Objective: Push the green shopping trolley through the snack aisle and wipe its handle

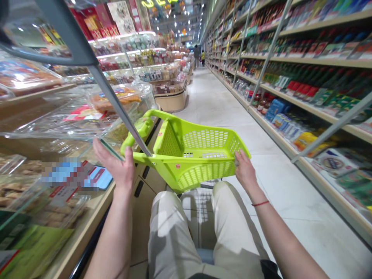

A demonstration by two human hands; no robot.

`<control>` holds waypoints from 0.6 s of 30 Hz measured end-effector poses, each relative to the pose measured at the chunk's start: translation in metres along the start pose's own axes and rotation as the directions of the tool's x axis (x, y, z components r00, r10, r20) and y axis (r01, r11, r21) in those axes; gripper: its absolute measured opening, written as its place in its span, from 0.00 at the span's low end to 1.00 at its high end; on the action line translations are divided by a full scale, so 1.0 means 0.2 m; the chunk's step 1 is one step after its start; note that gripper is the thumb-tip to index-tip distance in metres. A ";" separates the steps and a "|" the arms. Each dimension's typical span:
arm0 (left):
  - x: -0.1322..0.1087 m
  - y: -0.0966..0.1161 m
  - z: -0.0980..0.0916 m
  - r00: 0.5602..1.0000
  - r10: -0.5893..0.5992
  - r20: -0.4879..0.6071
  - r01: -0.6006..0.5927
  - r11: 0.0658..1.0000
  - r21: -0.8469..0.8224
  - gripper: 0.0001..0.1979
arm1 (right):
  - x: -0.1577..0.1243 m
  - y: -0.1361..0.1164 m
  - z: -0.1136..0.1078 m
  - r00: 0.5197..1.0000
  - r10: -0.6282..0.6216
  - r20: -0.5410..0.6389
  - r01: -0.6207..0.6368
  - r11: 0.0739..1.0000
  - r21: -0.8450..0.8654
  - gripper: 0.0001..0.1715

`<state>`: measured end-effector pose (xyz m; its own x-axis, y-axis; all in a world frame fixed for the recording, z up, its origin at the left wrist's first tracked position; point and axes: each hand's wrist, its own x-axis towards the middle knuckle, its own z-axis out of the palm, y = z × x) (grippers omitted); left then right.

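Note:
A lime-green shopping cart basket point(203, 166) with slotted walls is in front of my knees, its handle point(136, 135) at the left end. My right hand point(245, 168) is closed over the rim at the basket's right end. Just left of the handle, my left hand point(119, 162) is raised with fingers stretched and thumb apart, holding nothing. Its fingers are beside the edge of a clear glass panel point(109, 149); whether they touch it I cannot tell. A grey metal pole point(116, 104) slants down in front of the basket's left side.
Bins of packaged food point(66, 209) run along my left, with a blue and red price sign point(99, 176). Tall shelves of goods point(308, 93) line the right. A pale tiled aisle point(200, 93) leads ahead between them, with people point(197, 56) far off.

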<state>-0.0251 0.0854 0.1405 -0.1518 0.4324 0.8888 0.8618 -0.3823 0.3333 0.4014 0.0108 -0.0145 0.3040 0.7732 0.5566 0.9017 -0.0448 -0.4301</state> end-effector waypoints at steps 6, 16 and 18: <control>0.08 -0.06 0.07 0.941 0.168 0.292 -0.187 0.982 0.038 0.18 | -0.04 -0.27 0.17 0.996 -0.084 -0.036 0.086 0.994 0.061 0.44; -0.04 0.17 0.08 0.851 0.261 0.455 -0.313 0.949 0.042 0.18 | 0.21 -0.07 0.21 0.993 -0.122 0.010 0.117 0.973 0.200 0.37; -0.07 0.25 0.09 0.843 0.262 0.470 -0.328 0.943 0.062 0.20 | 0.29 -0.03 0.20 0.994 -0.106 0.024 0.098 0.970 0.223 0.35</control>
<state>0.0280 0.0749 0.1390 0.3253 0.6479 0.6888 0.8924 -0.4512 0.0030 0.4005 0.0826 -0.0078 0.1992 0.7885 0.5819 0.8357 0.1734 -0.5212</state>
